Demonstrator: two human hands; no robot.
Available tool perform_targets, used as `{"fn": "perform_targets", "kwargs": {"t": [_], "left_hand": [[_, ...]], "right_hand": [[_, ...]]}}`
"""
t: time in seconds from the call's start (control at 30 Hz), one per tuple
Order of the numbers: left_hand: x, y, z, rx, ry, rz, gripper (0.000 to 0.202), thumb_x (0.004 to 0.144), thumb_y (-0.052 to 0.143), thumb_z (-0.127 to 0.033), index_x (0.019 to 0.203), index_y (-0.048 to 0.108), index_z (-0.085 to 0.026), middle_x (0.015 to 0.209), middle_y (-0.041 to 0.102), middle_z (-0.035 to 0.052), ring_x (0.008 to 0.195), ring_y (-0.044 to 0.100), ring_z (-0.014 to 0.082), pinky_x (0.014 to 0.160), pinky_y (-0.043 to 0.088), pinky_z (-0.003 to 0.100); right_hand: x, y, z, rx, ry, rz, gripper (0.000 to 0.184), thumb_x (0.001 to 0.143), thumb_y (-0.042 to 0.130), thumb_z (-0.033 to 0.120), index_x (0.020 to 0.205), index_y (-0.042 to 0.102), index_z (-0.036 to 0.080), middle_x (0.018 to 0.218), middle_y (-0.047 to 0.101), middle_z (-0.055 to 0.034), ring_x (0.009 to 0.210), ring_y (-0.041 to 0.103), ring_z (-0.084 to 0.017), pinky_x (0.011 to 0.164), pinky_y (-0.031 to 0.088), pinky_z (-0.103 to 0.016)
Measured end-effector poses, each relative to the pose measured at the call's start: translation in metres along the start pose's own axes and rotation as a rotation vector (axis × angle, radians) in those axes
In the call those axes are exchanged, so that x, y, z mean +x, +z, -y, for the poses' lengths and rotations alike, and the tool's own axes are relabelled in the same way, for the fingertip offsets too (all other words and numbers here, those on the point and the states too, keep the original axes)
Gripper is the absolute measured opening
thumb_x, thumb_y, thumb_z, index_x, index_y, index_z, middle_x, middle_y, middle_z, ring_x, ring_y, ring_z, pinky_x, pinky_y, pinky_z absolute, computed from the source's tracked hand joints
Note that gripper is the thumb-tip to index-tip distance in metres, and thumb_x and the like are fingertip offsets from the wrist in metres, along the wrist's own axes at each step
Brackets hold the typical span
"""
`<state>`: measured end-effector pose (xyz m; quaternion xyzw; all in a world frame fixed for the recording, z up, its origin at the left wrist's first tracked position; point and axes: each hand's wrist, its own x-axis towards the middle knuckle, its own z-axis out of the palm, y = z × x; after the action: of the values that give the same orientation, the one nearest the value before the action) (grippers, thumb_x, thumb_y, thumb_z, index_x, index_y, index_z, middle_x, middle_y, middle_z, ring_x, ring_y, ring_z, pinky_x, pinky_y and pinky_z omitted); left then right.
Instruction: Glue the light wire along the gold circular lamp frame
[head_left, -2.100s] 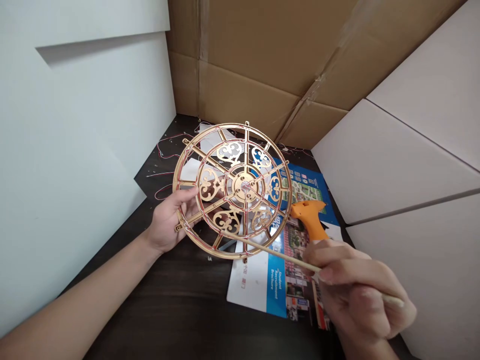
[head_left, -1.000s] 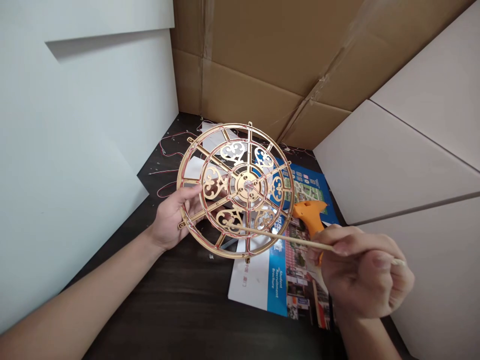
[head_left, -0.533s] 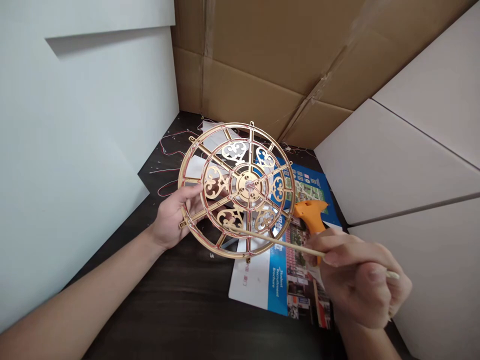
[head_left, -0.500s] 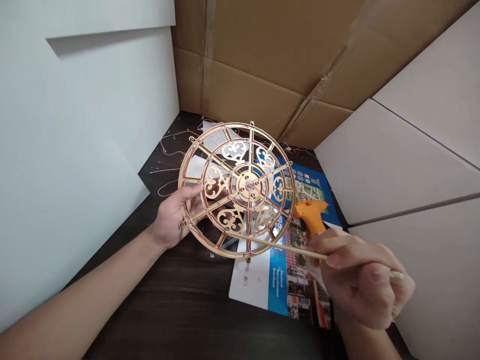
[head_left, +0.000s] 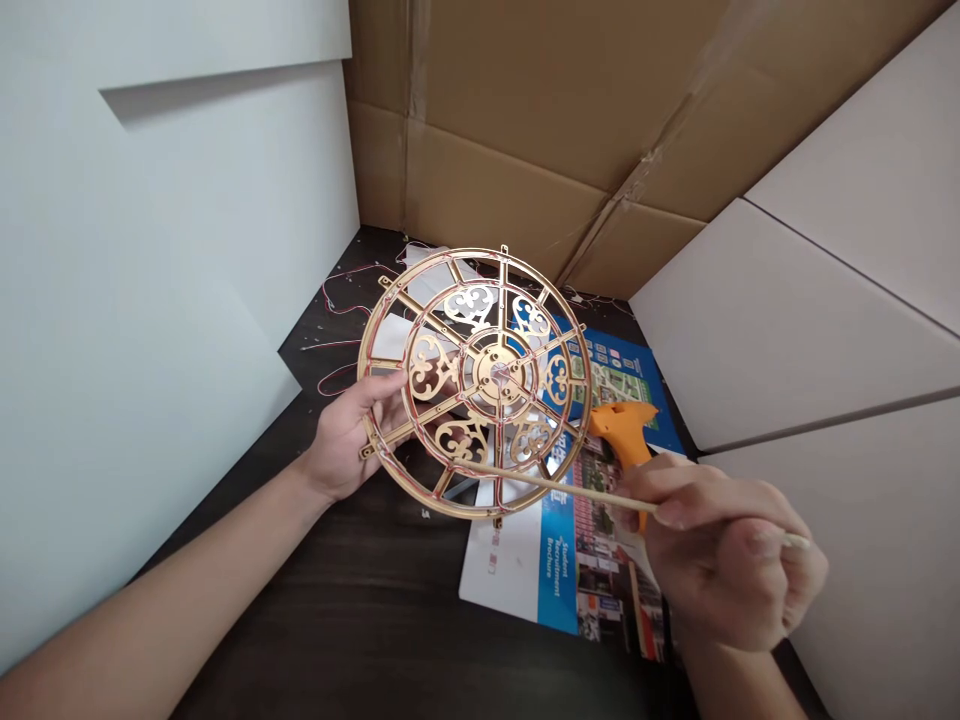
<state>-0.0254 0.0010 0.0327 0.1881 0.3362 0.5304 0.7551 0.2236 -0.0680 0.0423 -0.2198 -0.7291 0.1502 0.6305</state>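
Observation:
A round gold-coloured wheel frame (head_left: 429, 371) with spokes, scroll ornaments and thin red wires along its rings is held up, tilted toward me. My left hand (head_left: 349, 437) grips its left edge, thumb in front and fingers partly hidden behind. Pinched in my right hand (head_left: 731, 555) is a thin wooden stick (head_left: 574, 490), which points left. The stick's far tip lies at the wheel's lower inner ring, by a scroll ornament; whether it touches the ring or a wire, I cannot tell.
An orange glue gun (head_left: 624, 428) lies behind my right hand on printed brochures (head_left: 551, 560). Loose red and white wires (head_left: 341, 308) and white scraps are strewn over the dark table (head_left: 322, 610). White panels (head_left: 187, 220) stand at both sides, cardboard (head_left: 510, 150) at the back.
The stick's tip has shifted very slightly left along the lower inner ring, with a small move of my right hand. The wheel and my left hand stay almost in place.

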Motion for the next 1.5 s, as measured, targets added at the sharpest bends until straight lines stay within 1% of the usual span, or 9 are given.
{"fn": "perform_targets", "kwargs": {"t": [0.17,0.37,0.53,0.63,0.8,1.03,1.2,1.37,1.5], "left_hand": [[0.001,-0.004,0.002,0.027,0.025,0.079,0.04,0.08,0.062,-0.017,0.042,0.048,-0.02,0.042,0.054,0.0042,0.103,0.072,0.0302,0.104,0.054,0.04],[0.002,-0.008,0.003,0.063,0.042,0.146,0.041,0.072,0.076,-0.025,0.04,0.05,-0.017,0.054,0.067,0.0027,0.084,0.075,0.0261,0.099,0.058,0.035],[0.002,-0.009,0.004,0.064,0.052,0.16,0.043,0.07,0.079,-0.027,0.04,0.05,-0.017,0.051,0.065,0.0026,0.09,0.075,0.0279,0.101,0.056,0.034],[0.003,-0.009,0.003,0.072,0.055,0.179,0.042,0.073,0.076,-0.026,0.041,0.05,-0.018,0.051,0.064,0.0047,0.099,0.073,0.0302,0.104,0.054,0.037],[0.003,-0.009,0.002,0.057,0.034,0.181,0.038,0.077,0.072,-0.023,0.043,0.054,-0.018,0.053,0.065,0.0049,0.103,0.073,0.0297,0.107,0.052,0.038],[0.002,-0.006,0.001,0.082,0.023,0.169,0.035,0.072,0.076,-0.026,0.043,0.056,-0.018,0.049,0.064,0.0017,0.08,0.076,0.0264,0.094,0.06,0.033],[0.003,-0.008,0.002,0.078,0.032,0.151,0.045,0.068,0.08,-0.025,0.038,0.047,-0.019,0.05,0.064,0.0004,0.07,0.075,0.022,0.09,0.061,0.029],[0.004,-0.011,0.005,0.081,0.005,0.116,0.027,0.068,0.081,-0.031,0.051,0.065,-0.017,0.067,0.074,0.0056,0.089,0.076,0.0286,0.094,0.06,0.035],[0.003,-0.011,0.005,0.093,0.014,0.169,0.041,0.065,0.085,-0.035,0.041,0.057,-0.017,0.08,0.077,0.0096,0.109,0.07,0.0355,0.104,0.055,0.042]], "right_hand": [[0.0,0.0,-0.001,-0.034,-0.009,0.043,0.042,0.104,0.038,0.011,0.132,0.067,0.024,0.089,0.063,-0.0044,0.081,0.067,-0.018,0.062,0.054,-0.034],[0.002,0.0,0.0,0.001,-0.011,0.012,0.043,0.105,0.038,0.011,0.134,0.066,0.027,0.088,0.062,-0.0017,0.08,0.066,-0.016,0.062,0.053,-0.035],[-0.004,-0.003,0.0,-0.016,0.005,0.057,0.04,0.106,0.036,0.012,0.131,0.067,0.02,0.096,0.065,-0.0043,0.09,0.068,-0.019,0.066,0.052,-0.037],[-0.004,-0.002,0.002,-0.038,0.015,0.065,0.034,0.105,0.038,0.014,0.117,0.069,0.013,0.089,0.066,-0.0056,0.084,0.068,-0.019,0.063,0.05,-0.036],[0.001,0.003,0.006,-0.051,0.083,-0.111,0.033,0.106,0.045,0.023,0.079,0.06,0.012,0.068,0.057,-0.0018,0.061,0.063,-0.015,0.051,0.046,-0.032],[0.003,0.003,0.003,-0.013,-0.014,-0.037,0.033,0.105,0.044,0.014,0.123,0.07,0.024,0.085,0.064,-0.0006,0.078,0.068,-0.016,0.059,0.051,-0.034],[0.003,0.003,0.005,-0.024,0.136,-0.112,0.035,0.106,0.045,0.026,0.078,0.06,0.013,0.068,0.056,-0.0021,0.06,0.062,-0.015,0.049,0.045,-0.031],[0.002,0.003,0.004,-0.014,0.094,-0.123,0.028,0.105,0.045,0.022,0.093,0.069,0.016,0.076,0.059,-0.0014,0.071,0.066,-0.015,0.054,0.054,-0.03],[0.004,0.003,0.005,-0.016,0.073,-0.064,0.026,0.105,0.045,0.018,0.107,0.071,0.021,0.082,0.061,-0.0007,0.075,0.066,-0.016,0.055,0.054,-0.03]]}}
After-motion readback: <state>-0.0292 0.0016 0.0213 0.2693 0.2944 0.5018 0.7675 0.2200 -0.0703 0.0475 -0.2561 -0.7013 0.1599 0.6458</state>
